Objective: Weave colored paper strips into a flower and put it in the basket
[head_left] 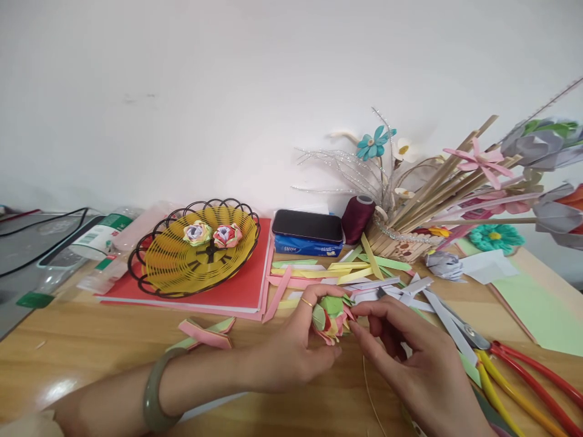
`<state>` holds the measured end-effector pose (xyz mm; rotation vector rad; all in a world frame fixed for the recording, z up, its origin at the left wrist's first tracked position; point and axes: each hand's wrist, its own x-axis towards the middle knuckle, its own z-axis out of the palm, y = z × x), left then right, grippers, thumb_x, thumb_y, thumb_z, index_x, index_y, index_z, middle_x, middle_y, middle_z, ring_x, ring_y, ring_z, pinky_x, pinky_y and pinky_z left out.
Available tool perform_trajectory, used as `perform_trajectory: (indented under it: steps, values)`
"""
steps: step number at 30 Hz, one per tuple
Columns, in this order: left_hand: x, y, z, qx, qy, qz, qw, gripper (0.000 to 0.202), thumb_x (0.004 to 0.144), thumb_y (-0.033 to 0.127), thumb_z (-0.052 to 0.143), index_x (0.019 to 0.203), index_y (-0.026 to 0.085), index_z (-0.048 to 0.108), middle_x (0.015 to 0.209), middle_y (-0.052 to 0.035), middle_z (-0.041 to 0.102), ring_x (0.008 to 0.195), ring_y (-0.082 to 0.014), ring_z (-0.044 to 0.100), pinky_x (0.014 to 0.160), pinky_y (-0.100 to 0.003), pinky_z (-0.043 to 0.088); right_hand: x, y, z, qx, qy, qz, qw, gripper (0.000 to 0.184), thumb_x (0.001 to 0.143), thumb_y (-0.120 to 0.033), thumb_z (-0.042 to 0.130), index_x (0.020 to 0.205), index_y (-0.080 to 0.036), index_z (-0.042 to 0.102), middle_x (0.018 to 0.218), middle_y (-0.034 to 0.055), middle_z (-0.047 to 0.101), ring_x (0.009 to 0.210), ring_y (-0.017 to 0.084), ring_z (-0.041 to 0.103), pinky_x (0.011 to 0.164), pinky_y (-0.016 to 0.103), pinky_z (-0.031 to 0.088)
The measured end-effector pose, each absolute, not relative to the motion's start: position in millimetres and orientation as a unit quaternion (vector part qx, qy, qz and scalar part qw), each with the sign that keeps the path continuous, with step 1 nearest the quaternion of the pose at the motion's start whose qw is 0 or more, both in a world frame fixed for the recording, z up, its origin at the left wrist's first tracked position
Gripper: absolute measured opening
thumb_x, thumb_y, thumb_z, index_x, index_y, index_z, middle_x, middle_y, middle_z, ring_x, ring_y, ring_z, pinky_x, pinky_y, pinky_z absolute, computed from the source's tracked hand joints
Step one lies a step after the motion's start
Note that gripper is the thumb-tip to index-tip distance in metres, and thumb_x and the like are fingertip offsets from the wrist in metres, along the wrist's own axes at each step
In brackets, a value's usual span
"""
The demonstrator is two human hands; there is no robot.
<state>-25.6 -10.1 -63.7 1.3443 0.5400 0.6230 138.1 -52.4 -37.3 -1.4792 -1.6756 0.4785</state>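
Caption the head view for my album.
Left hand holds a pink-and-green paper flower, right hand at its edge, near loose paper strips.

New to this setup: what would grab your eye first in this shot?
Probably the yellow basket left of centre, on a red sheet, with two small folded flowers inside. Next, the green-and-pink flower at lower centre, held in the left hand with fingertips of the right hand at its edge. Then the spray of sticks and flowers fanning out at right.
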Motion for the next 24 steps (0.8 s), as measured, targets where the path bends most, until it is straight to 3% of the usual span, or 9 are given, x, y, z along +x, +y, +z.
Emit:
perform_trajectory:
  steps: [4,7,10,16,24]
  values:
    - [-26.3,-9.7,-61.8,0.647,0.223,0.284,0.672,0.049,0.078,0.007,0.049,0.12,0.024,0.03,0.12,-0.0095,0.041,0.12,-0.0235,0.037,0.096,-0.039,0.034,139.7,-51.8,-38.0,-0.593,-0.654,0.215,0.417,0.01,0.08,-0.03,0.056,0.077,-0.023,0.063,0.056,-0.0025,0.052,0.046,0.012,0.047,0.039,0.022,0.036]
    - [-26.3,-9.3,-60.6,0.679,0.226,0.286,0.637,0.051,0.076,0.006,0.05,0.119,0.022,0.029,0.123,-0.0108,0.037,0.118,-0.0225,0.037,0.1,-0.039,0.031,141.0,-50.9,-36.3,-0.599,-0.624,0.284,0.414,0.017,0.081,-0.034,0.056,0.07,-0.023,0.063,0.059,-0.0015,0.058,0.052,0.013,0.052,0.045,0.022,0.041]
    - [-26.4,-8.8,-59.3,0.672,0.238,0.282,0.642,0.049,0.078,0.009,0.05,0.12,0.023,0.029,0.119,-0.0098,0.039,0.116,-0.0224,0.038,0.098,-0.038,0.032,140.7,-51.6,-35.3,-0.596,-0.63,0.261,0.423,0.016,0.081,-0.033,0.057,0.072,-0.023,0.064,0.064,-0.0007,0.061,0.055,0.014,0.054,0.048,0.023,0.041]
    - [-27.6,-9.9,-61.8,0.649,0.245,0.286,0.661,0.046,0.08,0.014,0.051,0.12,0.025,0.031,0.107,-0.0066,0.045,0.108,-0.0206,0.042,0.092,-0.036,0.035,139.2,-53.6,-38.4,-0.568,-0.685,0.161,0.428,0.006,0.082,-0.024,0.058,0.083,-0.022,0.063,0.058,-0.0031,0.052,0.047,0.011,0.046,0.04,0.023,0.034]
    - [-26.4,-10.9,-66.5,0.59,0.21,0.286,0.725,0.048,0.08,0.02,0.056,0.121,0.025,0.031,0.096,-0.0039,0.049,0.1,-0.0191,0.048,0.091,-0.036,0.036,144.7,-49.6,-39.4,-0.517,-0.751,0.065,0.405,0.008,0.083,-0.014,0.054,0.084,-0.02,0.059,0.063,-0.0026,0.058,0.049,0.009,0.05,0.043,0.019,0.04]
